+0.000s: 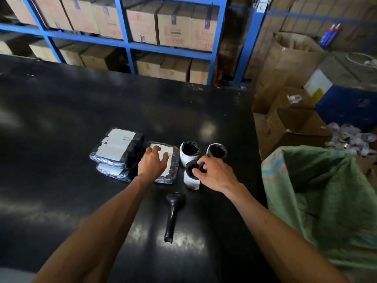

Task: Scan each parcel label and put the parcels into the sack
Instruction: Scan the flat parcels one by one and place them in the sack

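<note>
Several parcels lie on the black table (61,123). My left hand (152,164) rests flat, fingers spread, on a flat black parcel with a white label (170,158). To its left sits a stack of two flat labelled parcels (117,148). My right hand (214,172) has its fingertips pinched on the rim of the nearest cylindrical parcel (190,179). Two more upright cylindrical parcels (189,151) (217,151) stand just behind it. A black handheld scanner (173,213) lies on the table between my forearms. The green woven sack (318,190) hangs open at the table's right edge.
Blue shelving (126,45) stacked with cardboard boxes runs behind the table. Open cardboard boxes (289,127) and a heap of small wrapped items (350,139) sit on the floor to the right, behind the sack.
</note>
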Demonstrator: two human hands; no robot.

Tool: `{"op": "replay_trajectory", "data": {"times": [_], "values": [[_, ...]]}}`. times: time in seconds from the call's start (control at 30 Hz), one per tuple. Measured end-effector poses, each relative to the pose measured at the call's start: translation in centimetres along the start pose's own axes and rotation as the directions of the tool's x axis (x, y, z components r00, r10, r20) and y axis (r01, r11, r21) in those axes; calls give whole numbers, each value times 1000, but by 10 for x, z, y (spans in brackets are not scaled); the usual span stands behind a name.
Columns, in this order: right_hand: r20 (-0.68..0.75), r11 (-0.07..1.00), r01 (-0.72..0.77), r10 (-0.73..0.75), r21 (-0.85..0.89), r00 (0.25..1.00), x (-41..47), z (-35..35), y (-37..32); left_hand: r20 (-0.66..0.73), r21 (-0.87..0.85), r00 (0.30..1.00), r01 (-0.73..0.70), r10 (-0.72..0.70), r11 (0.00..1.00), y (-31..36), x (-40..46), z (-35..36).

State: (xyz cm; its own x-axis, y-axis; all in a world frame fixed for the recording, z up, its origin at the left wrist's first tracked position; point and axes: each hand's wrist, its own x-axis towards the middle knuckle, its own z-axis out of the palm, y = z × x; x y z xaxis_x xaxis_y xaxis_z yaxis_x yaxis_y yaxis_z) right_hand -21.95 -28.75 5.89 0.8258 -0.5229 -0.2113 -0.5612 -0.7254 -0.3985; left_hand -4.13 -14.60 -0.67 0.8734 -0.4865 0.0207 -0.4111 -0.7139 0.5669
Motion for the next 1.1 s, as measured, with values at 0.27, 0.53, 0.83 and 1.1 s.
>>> {"op": "replay_trajectory", "data": {"times": [0.27, 0.53, 0.83, 1.1], "values": [[261, 993, -106, 117, -56, 958, -4, 74, -50, 248, 164, 961, 83, -123, 983, -54, 20, -8], [407, 923, -381, 365, -43, 837, 9, 115, -63, 445, 327, 876, 34, -185, 944, -61, 56, 9], [471, 913, -400, 388, -79, 792, 33, 131, -62, 541, 233, 807, 125, -235, 964, -55, 92, 29], [449, 812, -541, 408, 220, 795, 35, 128, -51, 600, 121, 778, 145, -189, 982, -67, 104, 25]]}}
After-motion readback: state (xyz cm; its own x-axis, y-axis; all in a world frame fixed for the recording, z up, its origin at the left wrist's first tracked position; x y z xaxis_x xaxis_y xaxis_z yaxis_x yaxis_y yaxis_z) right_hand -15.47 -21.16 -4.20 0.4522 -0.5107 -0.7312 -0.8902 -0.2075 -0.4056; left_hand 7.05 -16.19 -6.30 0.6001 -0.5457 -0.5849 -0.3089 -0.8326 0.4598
